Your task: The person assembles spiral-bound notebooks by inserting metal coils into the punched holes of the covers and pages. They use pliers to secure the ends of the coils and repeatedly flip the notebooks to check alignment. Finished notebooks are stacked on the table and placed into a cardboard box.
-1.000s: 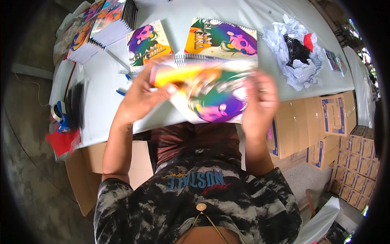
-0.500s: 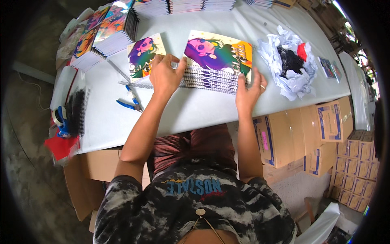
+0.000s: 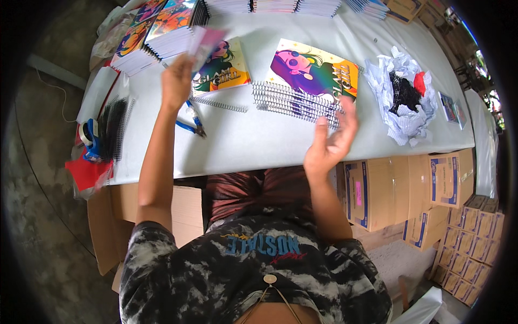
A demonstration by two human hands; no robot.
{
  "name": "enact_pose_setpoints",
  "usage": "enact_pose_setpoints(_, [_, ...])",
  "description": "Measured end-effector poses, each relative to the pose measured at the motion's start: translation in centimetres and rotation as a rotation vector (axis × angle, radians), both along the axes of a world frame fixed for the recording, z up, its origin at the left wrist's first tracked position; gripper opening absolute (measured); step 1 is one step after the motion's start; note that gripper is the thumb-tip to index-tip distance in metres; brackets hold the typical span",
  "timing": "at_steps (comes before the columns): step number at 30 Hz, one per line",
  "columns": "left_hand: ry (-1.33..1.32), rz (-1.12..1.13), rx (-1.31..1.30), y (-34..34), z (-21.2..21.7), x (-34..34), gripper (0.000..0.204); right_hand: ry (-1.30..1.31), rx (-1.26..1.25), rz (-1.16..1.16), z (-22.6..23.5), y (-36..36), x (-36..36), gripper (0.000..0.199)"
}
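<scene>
My left hand [image 3: 177, 81] is pinched shut on a thin pinkish sheet [image 3: 208, 42], blurred and raised over the left edge of a small stack of illustrated covers [image 3: 224, 73]. To the right lies a stack of spiral notebooks [image 3: 313, 70], with a colourful cartoon-figure cover on top and several metal coils facing me. My right hand [image 3: 333, 139] is open beside the near right corner of that stack, fingers spread; whether a fingertip touches it I cannot tell. In front of the small stack rest a loose metal coil [image 3: 221, 105] and blue-handled pliers [image 3: 191, 120].
Bound notebooks [image 3: 172, 24] are piled at the far left and along the back. Crumpled paper [image 3: 399, 97] with black and red material sits at right. Black coils [image 3: 113, 129] and a blue tape dispenser [image 3: 89, 141] lie at left. Cardboard boxes [image 3: 386, 189] stand below the table's right side.
My left hand has moved left from between the two stacks and now lifts a thin sheet. My right hand has drawn back slightly from the notebooks' side. The whole view has shifted a little.
</scene>
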State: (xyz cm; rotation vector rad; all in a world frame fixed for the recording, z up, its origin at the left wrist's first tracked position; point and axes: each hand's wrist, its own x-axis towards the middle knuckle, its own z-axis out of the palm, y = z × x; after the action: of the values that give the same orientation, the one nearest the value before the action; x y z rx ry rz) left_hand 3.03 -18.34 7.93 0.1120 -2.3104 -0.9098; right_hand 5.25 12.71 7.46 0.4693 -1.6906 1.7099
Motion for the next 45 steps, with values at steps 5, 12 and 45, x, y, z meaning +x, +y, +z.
enact_pose_setpoints(5, [0.329,-0.345,0.993,10.0,4.6,6.9,0.028,-0.739,-0.639,1.037,2.7,-4.1,1.7,0.060])
enact_pose_setpoints(12, [0.328,-0.028,0.124,11.2,6.4,11.8,0.083,-0.319,0.466,0.572,7.2,0.2,1.6,0.021])
enact_pose_setpoints(45, [-0.439,-0.244,0.218,4.1,3.0,8.9,0.046,-0.357,0.139,0.691,-3.3,2.4,-0.4,0.027])
